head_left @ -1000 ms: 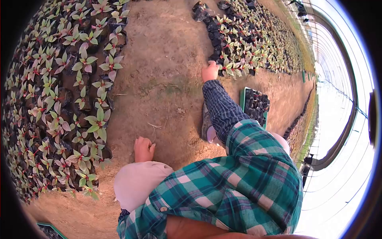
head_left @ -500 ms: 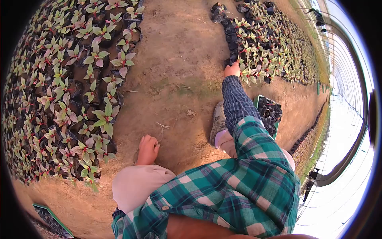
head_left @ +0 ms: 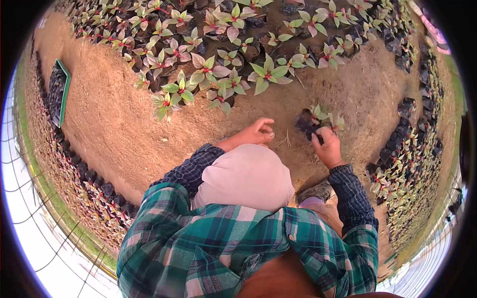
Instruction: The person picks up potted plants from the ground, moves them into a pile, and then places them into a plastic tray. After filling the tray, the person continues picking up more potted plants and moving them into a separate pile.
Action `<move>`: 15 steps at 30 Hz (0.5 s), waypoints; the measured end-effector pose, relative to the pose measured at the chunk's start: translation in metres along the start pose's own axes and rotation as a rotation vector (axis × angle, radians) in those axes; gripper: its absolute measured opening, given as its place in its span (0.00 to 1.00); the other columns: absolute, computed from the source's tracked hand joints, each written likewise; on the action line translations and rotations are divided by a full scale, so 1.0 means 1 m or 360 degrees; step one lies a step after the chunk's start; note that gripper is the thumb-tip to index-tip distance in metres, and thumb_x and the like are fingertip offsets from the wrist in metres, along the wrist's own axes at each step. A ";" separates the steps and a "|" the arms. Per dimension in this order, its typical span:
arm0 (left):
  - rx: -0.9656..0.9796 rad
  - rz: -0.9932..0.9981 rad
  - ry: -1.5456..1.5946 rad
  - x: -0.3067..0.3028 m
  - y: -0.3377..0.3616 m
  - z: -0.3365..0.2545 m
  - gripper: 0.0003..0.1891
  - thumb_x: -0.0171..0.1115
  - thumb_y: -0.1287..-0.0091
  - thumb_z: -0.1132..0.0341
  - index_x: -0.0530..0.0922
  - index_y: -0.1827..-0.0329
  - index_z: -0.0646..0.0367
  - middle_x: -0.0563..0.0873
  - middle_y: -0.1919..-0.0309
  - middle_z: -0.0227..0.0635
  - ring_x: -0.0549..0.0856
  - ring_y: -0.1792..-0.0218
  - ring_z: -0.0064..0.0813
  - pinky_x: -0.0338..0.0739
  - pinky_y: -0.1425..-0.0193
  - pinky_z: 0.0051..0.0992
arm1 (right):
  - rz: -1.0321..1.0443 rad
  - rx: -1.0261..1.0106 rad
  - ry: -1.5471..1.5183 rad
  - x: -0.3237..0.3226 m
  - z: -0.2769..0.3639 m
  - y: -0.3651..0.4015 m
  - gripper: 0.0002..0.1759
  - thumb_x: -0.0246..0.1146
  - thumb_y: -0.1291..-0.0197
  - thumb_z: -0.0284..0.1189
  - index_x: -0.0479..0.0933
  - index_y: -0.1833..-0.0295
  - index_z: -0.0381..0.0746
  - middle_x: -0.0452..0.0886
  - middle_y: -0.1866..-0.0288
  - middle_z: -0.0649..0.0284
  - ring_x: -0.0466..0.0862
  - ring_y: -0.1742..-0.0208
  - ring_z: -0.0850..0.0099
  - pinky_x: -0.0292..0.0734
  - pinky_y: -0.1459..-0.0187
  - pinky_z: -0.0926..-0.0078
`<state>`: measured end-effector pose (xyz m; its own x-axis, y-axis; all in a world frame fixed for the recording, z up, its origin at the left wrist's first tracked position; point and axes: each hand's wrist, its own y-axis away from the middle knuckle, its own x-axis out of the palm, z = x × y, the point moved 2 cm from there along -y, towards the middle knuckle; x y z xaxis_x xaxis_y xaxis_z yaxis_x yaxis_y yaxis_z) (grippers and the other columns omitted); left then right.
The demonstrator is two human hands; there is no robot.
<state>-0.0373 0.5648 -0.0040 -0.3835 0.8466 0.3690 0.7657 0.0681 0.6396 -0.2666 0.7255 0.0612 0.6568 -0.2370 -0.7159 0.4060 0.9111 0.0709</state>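
Observation:
My right hand [head_left: 329,147] grips a seedling in a black grow bag [head_left: 304,124], held tilted above the bare soil in front of me. Green and pinkish leaves [head_left: 323,114] stick out at the bag's far right side. Over my knee, my left hand [head_left: 254,134] has its fingers apart and loosely bent, with nothing in them. It is a short way left of the bag and does not touch it. Just beyond both hands is the front edge of a bed of bagged seedlings [head_left: 208,69], with green and reddish leaves.
More black-bagged seedlings [head_left: 400,179] line the right side. A green-edged crate [head_left: 62,94] holding dark contents stands at the far left, near another long row of bagged plants [head_left: 94,188]. Brown soil [head_left: 124,139] lies between the beds.
The view has swung left towards the large bed. My right hand has come back from the other bed's edge and now holds a bagged seedling. My left hand has lifted, fingers spreading.

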 end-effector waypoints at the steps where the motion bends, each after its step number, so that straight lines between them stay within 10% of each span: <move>1: 0.0007 0.0011 0.0249 0.000 0.009 -0.005 0.32 0.63 0.32 0.59 0.60 0.29 0.57 0.72 0.42 0.41 0.76 0.42 0.33 0.75 0.39 0.33 | 0.0132 -0.0152 -0.0069 0.018 0.020 -0.006 0.06 0.65 0.46 0.24 0.74 0.64 0.38 0.77 0.69 0.54 0.80 0.70 0.52 0.75 0.69 0.61; 6: 0.0281 -0.0253 0.0463 -0.026 0.058 0.006 0.31 0.62 0.31 0.61 0.59 0.29 0.57 0.73 0.39 0.41 0.79 0.43 0.33 0.80 0.47 0.32 | 0.0797 -0.0536 -0.0100 0.093 0.091 -0.025 0.12 0.63 0.42 0.29 0.72 0.54 0.40 0.79 0.60 0.55 0.81 0.67 0.51 0.77 0.67 0.58; 15: 0.0531 -0.1183 0.0981 -0.101 0.117 0.027 0.19 0.61 0.31 0.66 0.70 0.39 0.58 0.78 0.46 0.36 0.81 0.49 0.31 0.79 0.49 0.35 | 0.0523 -0.0405 -0.0479 0.124 0.127 -0.043 0.12 0.63 0.40 0.28 0.72 0.52 0.38 0.80 0.60 0.52 0.82 0.62 0.51 0.78 0.61 0.59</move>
<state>0.1045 0.5016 0.0156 -0.9472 0.1173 0.2984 0.2940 0.6889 0.6626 -0.1221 0.6137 0.0574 0.8929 0.0231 -0.4497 0.0045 0.9982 0.0601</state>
